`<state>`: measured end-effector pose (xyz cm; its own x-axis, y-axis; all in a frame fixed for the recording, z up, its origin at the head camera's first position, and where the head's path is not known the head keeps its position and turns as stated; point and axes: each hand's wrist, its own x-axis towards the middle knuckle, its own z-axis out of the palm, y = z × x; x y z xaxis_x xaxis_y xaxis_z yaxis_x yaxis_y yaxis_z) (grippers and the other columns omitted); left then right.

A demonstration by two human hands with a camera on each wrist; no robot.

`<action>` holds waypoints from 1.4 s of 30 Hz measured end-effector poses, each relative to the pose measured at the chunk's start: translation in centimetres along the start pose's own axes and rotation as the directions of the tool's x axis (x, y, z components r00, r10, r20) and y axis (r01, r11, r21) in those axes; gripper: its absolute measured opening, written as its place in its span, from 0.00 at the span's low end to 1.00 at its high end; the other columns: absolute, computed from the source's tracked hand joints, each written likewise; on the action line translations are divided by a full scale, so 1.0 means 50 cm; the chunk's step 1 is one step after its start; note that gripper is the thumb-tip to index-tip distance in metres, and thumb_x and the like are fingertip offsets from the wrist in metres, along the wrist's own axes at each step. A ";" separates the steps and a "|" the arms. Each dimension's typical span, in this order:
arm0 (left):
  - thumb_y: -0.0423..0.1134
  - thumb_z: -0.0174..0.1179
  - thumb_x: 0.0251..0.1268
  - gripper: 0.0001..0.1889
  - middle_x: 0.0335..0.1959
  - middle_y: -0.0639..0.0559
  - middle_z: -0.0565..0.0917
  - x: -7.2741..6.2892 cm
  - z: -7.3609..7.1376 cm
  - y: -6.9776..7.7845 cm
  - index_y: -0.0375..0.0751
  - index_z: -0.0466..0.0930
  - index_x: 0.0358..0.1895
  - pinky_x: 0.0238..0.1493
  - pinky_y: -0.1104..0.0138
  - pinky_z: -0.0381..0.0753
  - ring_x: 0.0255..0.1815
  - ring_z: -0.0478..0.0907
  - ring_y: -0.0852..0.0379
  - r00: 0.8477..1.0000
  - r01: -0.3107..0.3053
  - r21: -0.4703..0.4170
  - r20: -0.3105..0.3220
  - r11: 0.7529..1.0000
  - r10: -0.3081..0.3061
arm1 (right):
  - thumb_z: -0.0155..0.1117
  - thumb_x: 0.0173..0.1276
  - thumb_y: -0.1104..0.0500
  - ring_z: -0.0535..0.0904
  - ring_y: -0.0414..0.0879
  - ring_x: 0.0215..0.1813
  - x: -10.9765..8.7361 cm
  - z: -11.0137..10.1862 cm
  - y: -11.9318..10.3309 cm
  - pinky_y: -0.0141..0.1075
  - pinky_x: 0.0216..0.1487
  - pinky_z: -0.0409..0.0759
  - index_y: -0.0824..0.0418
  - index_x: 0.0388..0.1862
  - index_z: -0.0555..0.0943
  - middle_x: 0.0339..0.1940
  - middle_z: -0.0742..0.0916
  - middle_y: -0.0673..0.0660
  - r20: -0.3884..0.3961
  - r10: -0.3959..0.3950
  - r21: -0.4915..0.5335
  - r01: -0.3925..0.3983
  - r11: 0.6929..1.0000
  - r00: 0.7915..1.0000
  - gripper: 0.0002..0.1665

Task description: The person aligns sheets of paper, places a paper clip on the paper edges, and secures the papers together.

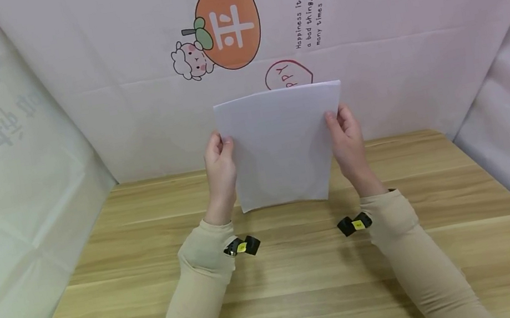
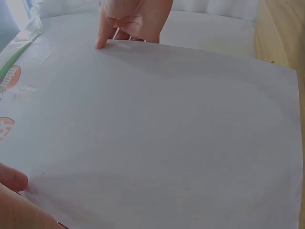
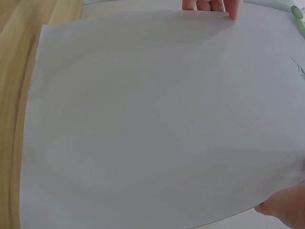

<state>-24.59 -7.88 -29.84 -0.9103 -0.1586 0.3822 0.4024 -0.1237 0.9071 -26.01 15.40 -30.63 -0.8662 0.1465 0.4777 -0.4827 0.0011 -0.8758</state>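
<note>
Both hands hold up a blank white sheet of paper (image 1: pixel 283 148), possibly a thin stack, in front of the back wall. My left hand (image 1: pixel 221 170) grips its left edge, thumb on the near face and fingers behind. At the opposite edge my right hand (image 1: pixel 347 141) does the same. The paper stands nearly upright, its lower edge slightly bowed. In the left wrist view the paper (image 2: pixel 162 129) fills most of the picture, with the right hand (image 2: pixel 136 19) at the far edge. The right wrist view shows the left hand's fingers (image 3: pixel 209 5) over the paper's far edge.
Below lies a wood-grain table (image 1: pixel 298 298). A white cloth backdrop (image 1: pixel 141 116) with an orange cartoon fruit (image 1: pixel 228 23) and printed text rises behind it, with cloth walls left and right. Black wrist straps with yellow labels (image 1: pixel 242 247) jut inward from both sleeves.
</note>
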 end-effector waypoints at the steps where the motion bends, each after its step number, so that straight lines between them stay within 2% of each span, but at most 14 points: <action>1: 0.30 0.41 0.74 0.13 0.48 0.46 0.76 0.000 0.000 0.000 0.28 0.71 0.53 0.54 0.67 0.68 0.50 0.71 0.59 1.000 -0.001 0.001 -0.001 1.000 0.001 | 0.45 0.76 0.52 0.75 0.44 0.54 0.000 0.000 -0.001 0.35 0.53 0.72 0.61 0.63 0.68 0.54 0.79 0.55 0.002 0.002 0.001 -0.002 1.000 1.000 0.22; 5: 0.30 0.42 0.73 0.13 0.46 0.48 0.76 -0.003 -0.001 -0.003 0.29 0.71 0.53 0.53 0.68 0.68 0.49 0.71 0.61 1.000 0.007 0.005 -0.003 1.000 -0.007 | 0.45 0.76 0.52 0.75 0.44 0.54 -0.001 0.000 0.000 0.36 0.53 0.72 0.61 0.63 0.68 0.54 0.78 0.55 0.008 0.020 -0.003 -0.020 1.000 1.000 0.22; 13: 0.31 0.45 0.72 0.13 0.49 0.44 0.77 -0.004 0.000 -0.018 0.30 0.71 0.54 0.54 0.66 0.70 0.50 0.73 0.58 0.999 0.039 -0.011 -0.022 0.999 -0.039 | 0.45 0.76 0.49 0.73 0.42 0.55 -0.001 0.000 0.016 0.36 0.55 0.71 0.60 0.64 0.67 0.55 0.78 0.53 0.005 0.075 -0.023 -0.075 0.997 0.997 0.24; 19: 0.32 0.45 0.72 0.10 0.46 0.47 0.76 0.005 -0.005 -0.017 0.30 0.70 0.49 0.55 0.66 0.69 0.50 0.72 0.58 0.999 0.033 -0.032 -0.014 0.999 -0.033 | 0.48 0.75 0.51 0.74 0.42 0.51 0.005 -0.001 0.019 0.34 0.52 0.71 0.61 0.59 0.70 0.49 0.79 0.50 -0.020 0.048 -0.003 -0.048 0.999 0.999 0.20; 22: 0.33 0.45 0.72 0.10 0.45 0.49 0.75 0.009 -0.006 -0.013 0.31 0.70 0.48 0.54 0.66 0.69 0.49 0.72 0.58 1.000 0.027 -0.039 -0.010 0.999 -0.027 | 0.48 0.75 0.51 0.74 0.43 0.52 0.008 -0.002 0.015 0.35 0.53 0.71 0.60 0.58 0.71 0.49 0.78 0.51 -0.020 0.034 -0.006 -0.034 0.999 0.999 0.20; 35: 0.33 0.45 0.72 0.11 0.41 0.50 0.75 0.028 0.000 0.011 0.28 0.71 0.49 0.50 0.68 0.69 0.45 0.72 0.58 1.000 0.005 -0.033 -0.020 0.999 -0.006 | 0.49 0.74 0.49 0.73 0.44 0.52 0.030 -0.003 -0.018 0.39 0.58 0.70 0.60 0.57 0.70 0.51 0.78 0.52 -0.048 0.025 -0.040 -0.027 0.999 0.999 0.20; 42: 0.31 0.44 0.72 0.13 0.43 0.48 0.76 0.033 0.005 0.018 0.26 0.72 0.51 0.52 0.68 0.69 0.47 0.72 0.59 0.999 -0.030 -0.027 -0.022 0.999 0.029 | 0.49 0.74 0.50 0.72 0.44 0.50 0.037 -0.001 -0.032 0.36 0.54 0.71 0.57 0.53 0.72 0.47 0.77 0.50 -0.045 -0.009 -0.011 0.009 1.000 0.999 0.15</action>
<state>-25.74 -8.03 -28.35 -0.8958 -0.1837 0.4047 0.4319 -0.1456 0.8901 -26.83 15.70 -28.34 -0.8552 0.1905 0.4820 -0.4887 0.0136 -0.8724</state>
